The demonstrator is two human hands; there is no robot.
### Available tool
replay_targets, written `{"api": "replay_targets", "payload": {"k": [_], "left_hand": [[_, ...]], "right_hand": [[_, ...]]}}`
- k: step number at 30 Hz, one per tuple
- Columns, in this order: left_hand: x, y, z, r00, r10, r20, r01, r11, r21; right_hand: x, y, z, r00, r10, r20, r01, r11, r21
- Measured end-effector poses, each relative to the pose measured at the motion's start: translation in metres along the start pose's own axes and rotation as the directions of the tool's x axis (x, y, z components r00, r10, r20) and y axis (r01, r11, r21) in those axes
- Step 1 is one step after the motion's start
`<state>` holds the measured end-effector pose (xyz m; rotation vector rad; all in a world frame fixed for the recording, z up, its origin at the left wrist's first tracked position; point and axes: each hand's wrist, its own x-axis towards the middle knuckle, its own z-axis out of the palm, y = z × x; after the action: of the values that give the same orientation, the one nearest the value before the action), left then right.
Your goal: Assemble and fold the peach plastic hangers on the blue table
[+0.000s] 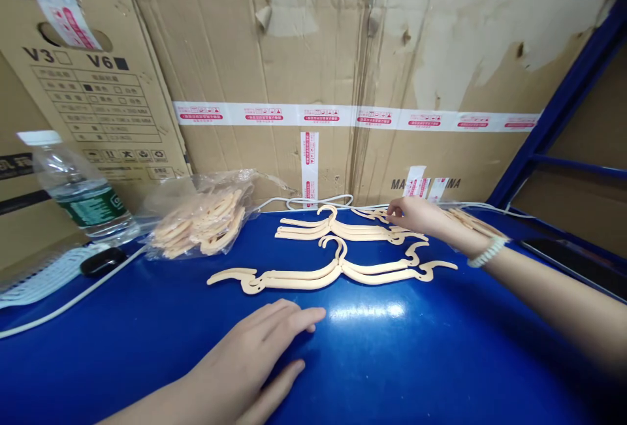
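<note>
My left hand (267, 340) hovers over the near part of the blue table, fingers stretched forward, thumb apart, holding nothing. In front of it lie two overlapping beige folding hangers (304, 279) with hooks pointing away and curled end arms. Just behind them is another small stack of beige hangers (360, 232). My right hand (416, 215), with a beaded bracelet at the wrist, reaches to the back right. Its fingers are bent together at a loose pile of hanger pieces (369, 214); whatever lies between the fingertips is hidden. More beige pieces (473, 222) lie behind the right wrist.
A clear plastic bag of hanger parts (200, 222) lies at back left, beside a water bottle (91, 196). A light blue hairbrush (44, 275), a small black object (102, 262) and a white cable (73, 304) are left. A phone-like dark slab (573, 262) lies right; cardboard (274, 53) stands behind.
</note>
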<state>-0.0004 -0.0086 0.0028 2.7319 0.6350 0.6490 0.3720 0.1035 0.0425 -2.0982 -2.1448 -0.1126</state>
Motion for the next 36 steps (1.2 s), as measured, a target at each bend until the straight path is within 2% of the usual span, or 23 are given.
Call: {"api": "replay_targets", "payload": {"k": [4,7,12,15,17,19,20,23,25,27,30,34,36], "left_hand": [[-0.002,-0.002,0.003,1.000,-0.004,0.012,0.005,0.998,-0.058],[-0.003,-0.003,0.005,1.000,0.001,0.024,0.000,0.998,-0.069],[-0.004,-0.002,0.004,1.000,-0.001,0.021,0.003,0.994,-0.105],[-0.002,-0.002,0.002,1.000,-0.030,-0.007,0.028,0.981,-0.192],[0.001,-0.002,0.001,0.994,-0.102,-0.040,0.088,0.960,-0.266],[0.005,-0.001,0.002,0.972,-0.232,-0.042,0.198,0.898,-0.394],[0.007,-0.001,0.003,0.953,-0.303,-0.023,0.255,0.838,-0.483],[0.014,0.000,0.007,0.883,-0.463,0.075,0.366,0.579,-0.729],[0.017,0.000,0.010,0.850,-0.515,0.112,0.379,0.450,-0.809],[0.017,0.002,0.011,0.832,-0.539,0.131,0.384,0.389,-0.837],[0.016,0.003,0.011,0.818,-0.550,0.166,0.410,0.357,-0.839],[0.016,0.003,0.010,0.792,-0.590,0.160,0.396,0.297,-0.869],[0.016,0.002,0.010,0.776,-0.616,0.134,0.359,0.258,-0.897]], "right_hand": [[0.018,-0.001,0.008,0.993,0.066,0.097,-0.060,0.996,-0.063],[0.020,-0.007,0.012,0.989,0.082,0.120,-0.074,0.995,-0.074],[0.019,-0.011,0.004,0.995,0.083,0.062,-0.082,0.997,-0.015],[0.012,-0.012,-0.006,0.999,0.031,-0.009,-0.030,0.995,0.094],[0.002,-0.018,-0.012,0.999,-0.027,-0.039,0.035,0.980,0.198],[-0.014,-0.032,-0.016,0.995,-0.098,-0.034,0.104,0.943,0.317],[-0.024,-0.042,-0.015,0.991,-0.136,-0.019,0.133,0.918,0.373],[-0.060,-0.080,-0.009,0.965,-0.259,0.036,0.197,0.813,0.548],[-0.083,-0.105,-0.002,0.919,-0.390,0.055,0.196,0.575,0.794],[-0.103,-0.125,0.005,0.898,-0.433,0.075,0.150,0.462,0.874],[-0.118,-0.139,0.010,0.882,-0.460,0.101,0.121,0.429,0.895],[-0.110,-0.131,0.006,0.887,-0.445,0.125,0.079,0.413,0.907],[-0.097,-0.118,0.004,0.918,-0.396,0.039,0.172,0.483,0.859]]}}
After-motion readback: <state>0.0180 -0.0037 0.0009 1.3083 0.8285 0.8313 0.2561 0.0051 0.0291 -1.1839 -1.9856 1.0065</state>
